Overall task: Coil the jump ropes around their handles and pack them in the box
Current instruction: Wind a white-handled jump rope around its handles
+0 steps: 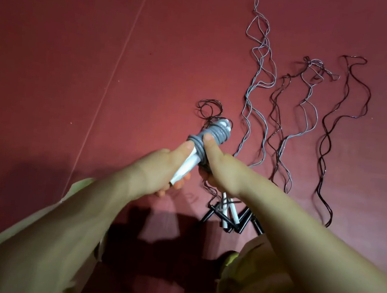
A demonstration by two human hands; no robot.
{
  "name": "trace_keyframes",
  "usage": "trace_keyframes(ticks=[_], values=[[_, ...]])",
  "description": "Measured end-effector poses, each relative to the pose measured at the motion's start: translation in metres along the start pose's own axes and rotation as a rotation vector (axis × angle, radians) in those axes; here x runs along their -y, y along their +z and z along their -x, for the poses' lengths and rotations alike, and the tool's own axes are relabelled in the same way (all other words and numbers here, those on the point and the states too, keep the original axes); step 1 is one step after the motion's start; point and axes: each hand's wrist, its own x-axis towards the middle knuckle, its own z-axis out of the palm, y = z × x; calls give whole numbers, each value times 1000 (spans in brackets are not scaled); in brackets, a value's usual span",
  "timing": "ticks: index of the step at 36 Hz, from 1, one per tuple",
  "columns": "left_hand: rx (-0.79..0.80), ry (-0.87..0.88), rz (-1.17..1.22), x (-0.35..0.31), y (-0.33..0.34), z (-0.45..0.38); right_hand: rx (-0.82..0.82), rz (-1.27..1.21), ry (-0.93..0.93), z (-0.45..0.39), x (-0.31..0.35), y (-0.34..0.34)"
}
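Jump-rope handles (195, 157), white and wound with grey cord (213, 134), sat in both my grips above the red floor (77, 62). My left hand (158, 173) curled round the lower end, thumb on the coil; my right hand (219, 168) pinched the windings. Their long axis pointed up and right, away from me. Uncoiled ropes (287, 108) lay wavy beside them.

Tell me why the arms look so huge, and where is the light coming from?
Head view: the wide-angle lens stretches both forearms near the bottom edge; both hands, left hand and right hand, look soft; dark shadows fall on the red floor below them, so the light seems overhead.
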Motion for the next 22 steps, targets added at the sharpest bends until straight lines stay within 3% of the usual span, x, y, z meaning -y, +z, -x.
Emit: trace_keyframes(ticks=[7,15,22], values=[[-107,66,-209,12,-1,-9,3,60,41,1,5,1],[49,-77,92,9,-7,-8,59,-74,87,-2,-1,-4],[51,-51,67,9,-6,-7,143,-114,132,-6,-9,-5]])
